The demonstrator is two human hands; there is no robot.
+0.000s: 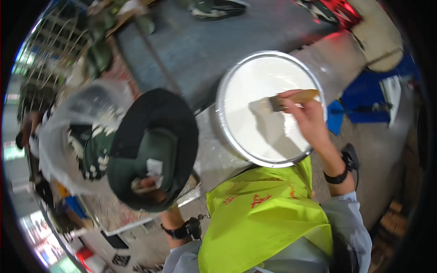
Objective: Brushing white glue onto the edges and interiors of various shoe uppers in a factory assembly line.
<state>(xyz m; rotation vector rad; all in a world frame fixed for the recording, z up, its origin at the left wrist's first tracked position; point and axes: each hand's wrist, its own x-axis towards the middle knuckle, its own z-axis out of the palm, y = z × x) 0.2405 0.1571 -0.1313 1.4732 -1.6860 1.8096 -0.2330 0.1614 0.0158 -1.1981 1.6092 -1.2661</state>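
Note:
My left hand (144, 184) is closed on a dark, hollow piece that looks like a dark green and black shoe upper (150, 109), with a white label inside it. Most of that hand is hidden behind the piece. In my right hand (305, 116) is a flat brush with a wooden handle (303, 96). Its dark bristle end points left, over a round metal-rimmed tub (220, 107) of white liquid (248, 86). The brush casts a shadow there; whether its tip touches the liquid I cannot tell.
Left of the upper, a clear plastic bag (50, 145) holds green and white shoe parts (98, 152). A grey work surface (191, 50) stretches beyond, with a green shoe (218, 9) at its far side and another shoe (323, 11) under red light. Blue objects (364, 95) stand at right.

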